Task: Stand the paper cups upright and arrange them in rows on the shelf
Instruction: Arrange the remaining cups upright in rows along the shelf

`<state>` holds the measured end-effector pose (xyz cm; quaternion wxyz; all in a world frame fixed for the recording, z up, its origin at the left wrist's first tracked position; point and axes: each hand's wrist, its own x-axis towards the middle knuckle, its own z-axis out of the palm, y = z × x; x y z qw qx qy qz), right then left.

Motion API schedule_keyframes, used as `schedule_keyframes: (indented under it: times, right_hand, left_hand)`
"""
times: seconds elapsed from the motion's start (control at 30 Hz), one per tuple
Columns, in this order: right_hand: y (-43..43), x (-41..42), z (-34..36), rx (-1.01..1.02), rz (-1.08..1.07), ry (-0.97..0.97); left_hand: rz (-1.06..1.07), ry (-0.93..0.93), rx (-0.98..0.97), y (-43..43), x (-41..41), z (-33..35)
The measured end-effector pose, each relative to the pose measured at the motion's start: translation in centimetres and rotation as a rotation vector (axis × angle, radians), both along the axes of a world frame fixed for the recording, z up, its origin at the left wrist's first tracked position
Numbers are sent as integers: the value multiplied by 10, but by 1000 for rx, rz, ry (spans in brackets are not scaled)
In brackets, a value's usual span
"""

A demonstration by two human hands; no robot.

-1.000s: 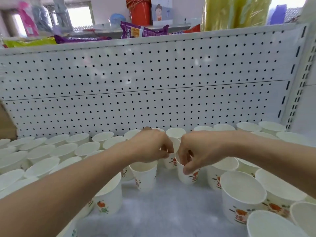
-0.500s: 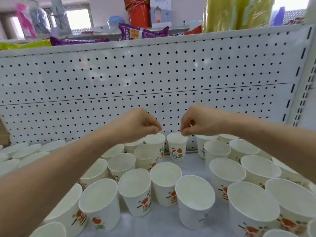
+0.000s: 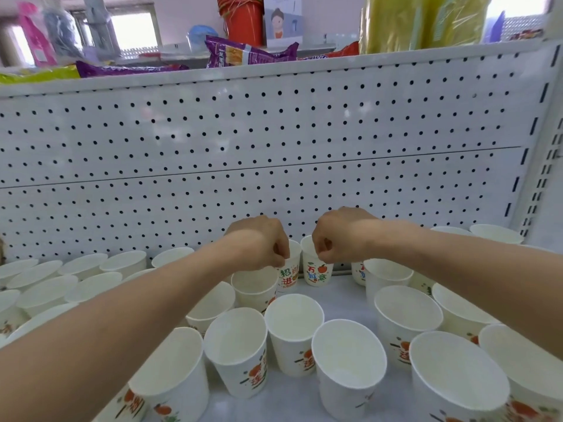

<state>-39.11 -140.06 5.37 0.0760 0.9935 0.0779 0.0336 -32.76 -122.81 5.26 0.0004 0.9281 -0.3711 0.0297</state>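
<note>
Many white paper cups with orange and green print stand upright on the white shelf [image 3: 344,300]. My left hand [image 3: 259,242] pinches the rim of one cup [image 3: 288,275] at the back, close to the pegboard. Beside it, my right hand [image 3: 341,236] pinches the rim of a second cup [image 3: 315,274]. Both cups are upright, side by side, with their bases down at the shelf. More cups fill the left side [image 3: 85,269], the right side [image 3: 408,312] and the front [image 3: 347,357]. My left forearm hides some of the left cups.
A white pegboard back panel [image 3: 274,132] rises behind the cups. A slotted upright post [image 3: 545,166] bounds the shelf on the right. On the shelf above lie purple snack bags [image 3: 243,53], yellow packs [image 3: 420,22] and a red bucket [image 3: 243,22].
Both hands carried their cups from mid-shelf to the back. They have now lowered them side by side next to the pegboard.
</note>
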Motion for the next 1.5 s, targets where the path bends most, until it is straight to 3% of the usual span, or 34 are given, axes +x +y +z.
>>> schedule_keyframes:
  times: [0.53,0.63,0.73,0.87,1.0,1.37,1.43,1.5]
  right_hand:
    - [0,-2,2,-62,-25,7]
    - [-3,-1,7,66,-42,30]
    - [-16,0,22,285,-43,-79]
    - [-27,-4,36,377,-26,-95]
    - [-19,-7,17,281,3,83]
    - [-7,-4,4,-25,-4,15]
    - [-6,-9,7,-20,17,-41]
    - [0,-22,13,124,78,-66]
  left_hand:
    - [-10,-17,24,-1,-2,2]
    - [-20,-28,21,0,-1,-1]
    - [-21,-14,-7,3,2,-1]
    - [-11,10,-36,5,0,0]
    - [-16,14,-36,2,-3,-1]
    - [-42,18,-102,14,-3,2]
    - [-58,10,-141,22,-8,10]
    - [-61,44,-164,35,-16,19]
